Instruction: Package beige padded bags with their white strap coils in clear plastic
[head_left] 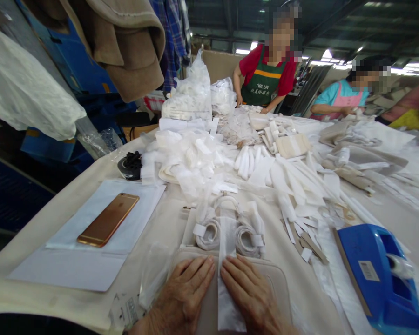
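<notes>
A pale beige bag lies flat in front of me, with rolled straps in white wrapping at its far edge. Down its middle runs a white translucent strip. My left hand rests flat on the bag, just left of the strip, fingers stretched out. On the other side, my right hand lies flat with its fingertips on the strip's right edge. Neither hand grips anything. Under both palms the bag's surface is hidden.
At left, a gold phone lies on white paper sheets. A blue tape dispenser stands at right. White wrapping pieces pile up beyond the bag, near a black roll. A person in a green apron and other people stand across the table.
</notes>
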The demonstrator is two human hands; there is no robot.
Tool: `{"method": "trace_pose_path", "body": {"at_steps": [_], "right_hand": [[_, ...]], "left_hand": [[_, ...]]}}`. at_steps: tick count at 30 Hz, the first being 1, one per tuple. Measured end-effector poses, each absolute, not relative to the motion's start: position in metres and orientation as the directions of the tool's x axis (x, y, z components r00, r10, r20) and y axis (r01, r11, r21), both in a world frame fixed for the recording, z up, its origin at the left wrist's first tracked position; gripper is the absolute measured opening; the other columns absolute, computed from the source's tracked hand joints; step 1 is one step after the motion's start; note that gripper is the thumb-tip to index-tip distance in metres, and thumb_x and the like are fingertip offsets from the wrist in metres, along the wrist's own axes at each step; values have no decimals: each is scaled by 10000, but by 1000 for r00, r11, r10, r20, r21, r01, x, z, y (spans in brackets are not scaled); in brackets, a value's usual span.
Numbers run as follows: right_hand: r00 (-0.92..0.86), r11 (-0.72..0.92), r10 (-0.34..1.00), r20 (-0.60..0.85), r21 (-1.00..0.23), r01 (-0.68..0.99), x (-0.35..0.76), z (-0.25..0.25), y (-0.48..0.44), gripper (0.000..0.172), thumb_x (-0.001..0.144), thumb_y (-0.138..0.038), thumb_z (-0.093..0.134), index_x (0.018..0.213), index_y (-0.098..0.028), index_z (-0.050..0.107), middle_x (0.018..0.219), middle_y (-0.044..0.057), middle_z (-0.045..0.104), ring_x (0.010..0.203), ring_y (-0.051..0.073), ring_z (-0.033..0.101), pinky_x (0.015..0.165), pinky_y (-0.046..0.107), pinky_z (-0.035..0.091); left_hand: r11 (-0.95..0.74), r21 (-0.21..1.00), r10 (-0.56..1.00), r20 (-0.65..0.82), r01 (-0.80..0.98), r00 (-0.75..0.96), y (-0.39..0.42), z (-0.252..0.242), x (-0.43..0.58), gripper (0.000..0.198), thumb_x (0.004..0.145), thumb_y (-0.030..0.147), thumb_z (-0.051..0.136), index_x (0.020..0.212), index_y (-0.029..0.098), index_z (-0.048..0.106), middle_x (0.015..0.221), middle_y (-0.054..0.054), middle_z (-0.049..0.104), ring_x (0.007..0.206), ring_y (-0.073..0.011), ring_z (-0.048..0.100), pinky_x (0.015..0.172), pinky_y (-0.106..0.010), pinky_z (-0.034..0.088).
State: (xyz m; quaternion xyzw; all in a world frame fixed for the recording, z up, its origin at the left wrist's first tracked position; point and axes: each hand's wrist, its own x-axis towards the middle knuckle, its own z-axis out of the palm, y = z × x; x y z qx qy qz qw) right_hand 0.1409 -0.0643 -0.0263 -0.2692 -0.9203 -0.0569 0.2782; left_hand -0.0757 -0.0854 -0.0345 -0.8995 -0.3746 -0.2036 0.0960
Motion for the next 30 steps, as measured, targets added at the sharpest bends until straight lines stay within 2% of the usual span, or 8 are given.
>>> {"method": "trace_pose_path", "body": {"at_steps": [3, 7, 12, 16, 22, 24, 27, 30], "right_hand": [[-743, 853, 455, 492, -1, 521, 140, -27, -67, 400, 899, -111, 292, 1169, -86, 587, 1133, 111, 673, 1101, 248, 596, 873, 402, 554], [-754, 853, 453, 476, 15, 522, 134, -30, -70, 450, 865, -46, 293, 1247, -70, 530, 1139, 128, 666, 1092, 252, 603, 850, 408, 569], [-714, 813, 456, 531, 77, 577, 128, -38, -73, 448, 818, -3, 291, 1114, -63, 623, 1121, 112, 678, 1067, 248, 618, 845, 362, 573], [-692, 809, 454, 561, 65, 584, 129, -44, -73, 422, 854, -27, 282, 1073, -72, 640, 1110, 90, 685, 1062, 243, 621, 858, 359, 564], [-683, 815, 468, 561, 24, 578, 133, -50, -75, 418, 873, -44, 285, 1125, -67, 618, 1151, 96, 664, 1149, 240, 560, 928, 371, 513], [-675, 817, 473, 567, 4, 576, 134, -51, -76, 421, 869, -43, 291, 1146, -66, 607, 1165, 101, 657, 1192, 236, 522, 953, 368, 491], [-665, 818, 482, 570, -20, 575, 134, -53, -76, 429, 863, -37, 293, 1160, -75, 600, 1181, 98, 648, 1221, 230, 491, 973, 371, 469], [-642, 814, 472, 604, -19, 581, 134, -55, -75, 424, 867, -35, 291, 1141, -79, 612, 1169, 89, 656, 1233, 229, 475, 979, 371, 459]], "left_hand": [[-689, 7, 650, 446, 724, 615, -85, -34, -76, 581, 657, 49, 402, 1221, 110, 527, 1257, -48, 581, 1173, -190, 457, 939, -307, 366], [-691, 4, 651, 438, 723, 620, -85, -35, -75, 590, 651, 49, 389, 1225, 90, 522, 1270, -67, 569, 1184, -207, 449, 939, -326, 361], [-704, -10, 632, 447, 710, 633, -85, -37, -75, 606, 642, 40, 383, 1232, 81, 515, 1273, -77, 563, 1194, -215, 434, 938, -338, 349], [-713, 34, 632, 463, 700, 622, -86, -36, -75, 604, 645, 37, 381, 1233, 82, 512, 1273, -77, 560, 1193, -211, 428, 937, -336, 337], [-692, 71, 653, 488, 719, 580, -66, -13, -72, 457, 762, 34, 388, 1187, 107, 538, 1161, -83, 614, 1088, -208, 487, 916, -345, 360], [-687, 50, 664, 447, 725, 599, -48, -4, -71, 436, 815, 76, 400, 1241, 97, 488, 1266, -101, 547, 1189, -231, 428, 980, -379, 319], [-716, 26, 668, 318, 698, 673, -19, 6, -68, 491, 843, 253, 524, 1291, 83, 417, 1357, -131, 459, 1292, -271, 330, 1072, -440, 224], [-743, 35, 658, 216, 668, 721, 3, 9, -66, 605, 774, 422, 650, 1236, 86, 454, 1271, -142, 527, 1236, -288, 402, 1084, -477, 208]]}}
